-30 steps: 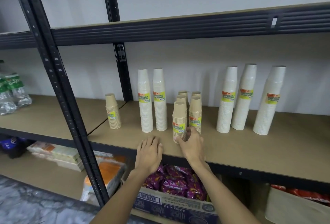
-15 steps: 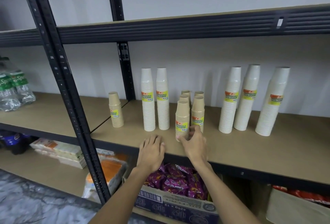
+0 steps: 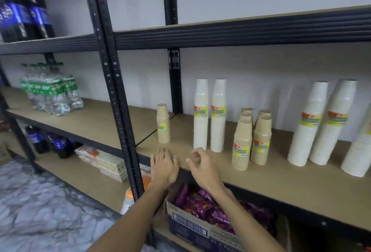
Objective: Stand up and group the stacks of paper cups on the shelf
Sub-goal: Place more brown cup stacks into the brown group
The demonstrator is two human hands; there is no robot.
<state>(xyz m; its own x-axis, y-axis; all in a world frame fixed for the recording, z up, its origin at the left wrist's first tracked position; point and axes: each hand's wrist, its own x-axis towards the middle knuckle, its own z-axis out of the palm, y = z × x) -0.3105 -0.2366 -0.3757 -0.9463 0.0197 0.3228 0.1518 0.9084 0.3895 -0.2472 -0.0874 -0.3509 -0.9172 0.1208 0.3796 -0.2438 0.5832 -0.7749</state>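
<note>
On the brown shelf (image 3: pixel 281 187) a lone short brown cup stack (image 3: pixel 163 124) stands upright at the left, near the black post. Two tall white cup stacks (image 3: pixel 208 115) stand side by side to its right. A cluster of several short brown stacks (image 3: pixel 252 139) comes after them, then tall white stacks (image 3: pixel 319 125) lean toward the wall at the right. My left hand (image 3: pixel 163 166) rests flat on the shelf's front edge, fingers apart. My right hand (image 3: pixel 202 168) hovers beside it, fingers loosely curled and empty, left of the brown cluster.
A black upright post (image 3: pixel 114 91) divides the shelving. Clear soda bottles (image 3: pixel 50 93) stand on the left shelf and dark bottles (image 3: pixel 24 18) above. Below are a cardboard box of purple snack packs (image 3: pixel 202 211), white packs (image 3: pixel 104 163) and dark bottles (image 3: pixel 50 141).
My right hand let go of the front brown stack and drew back to the left. The view swung left, so the stacks now sit further right.
</note>
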